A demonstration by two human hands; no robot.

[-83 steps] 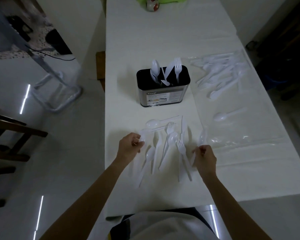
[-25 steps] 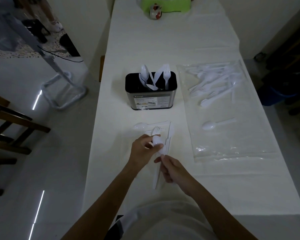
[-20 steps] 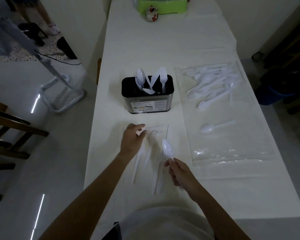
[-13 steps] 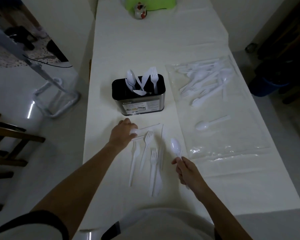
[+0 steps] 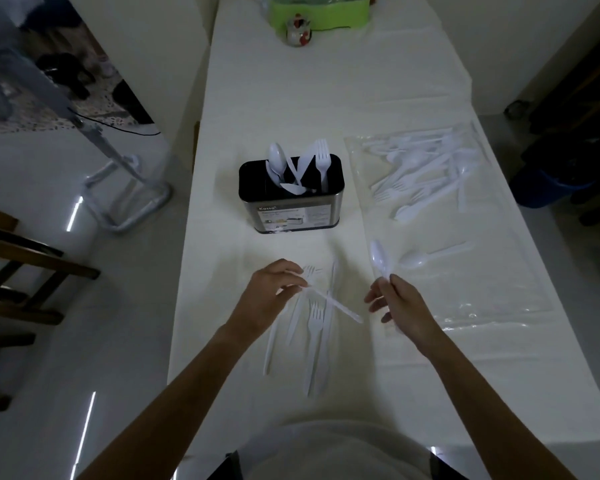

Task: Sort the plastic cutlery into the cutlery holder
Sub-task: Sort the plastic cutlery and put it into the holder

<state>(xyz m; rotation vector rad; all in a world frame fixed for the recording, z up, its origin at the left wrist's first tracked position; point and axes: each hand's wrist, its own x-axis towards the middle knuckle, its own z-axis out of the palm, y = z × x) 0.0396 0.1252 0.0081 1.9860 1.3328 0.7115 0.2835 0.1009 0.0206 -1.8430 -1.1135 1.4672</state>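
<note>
Spoon (image 5: 380, 258) stands bowl-up, handle pinched in my right hand (image 5: 400, 306); my left hand (image 5: 271, 296) pinches a second white utensil (image 5: 340, 308), kind unclear to me.

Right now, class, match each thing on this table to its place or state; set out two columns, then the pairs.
Things: A cutlery holder; B green container; C lone spoon; D right hand.
States: 1 pinches a white spoon; 2 at the far end of the table; 3 holds an upright fork; 4 lies on the clear plastic sheet.
Pairs: A-3; B-2; C-4; D-1.
</note>
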